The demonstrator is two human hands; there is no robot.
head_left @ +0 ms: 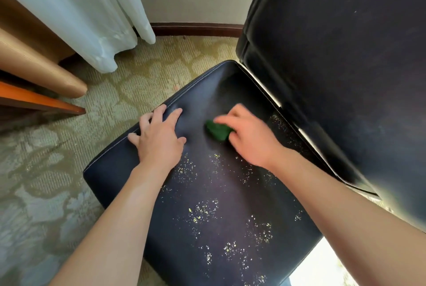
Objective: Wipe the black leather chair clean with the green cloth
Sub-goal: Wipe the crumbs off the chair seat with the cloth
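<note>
The black leather chair fills the middle and right of the head view; its seat [207, 193] is speckled with pale yellow crumbs [202, 212] over the near half, and its backrest [345, 66] rises at the right. My right hand [249, 133] is closed on a bunched green cloth [217, 131] and presses it on the far part of the seat, slightly blurred. My left hand [159, 138] lies flat, fingers spread, on the seat's left edge. The far left part of the seat looks free of crumbs.
A patterned beige carpet [57, 170] surrounds the chair. White sheer curtains [92, 20] and tan drapes [34, 66] hang at the upper left, with an orange-edged wooden piece [41, 101] beside them. A wall with dark skirting [196, 28] stands behind.
</note>
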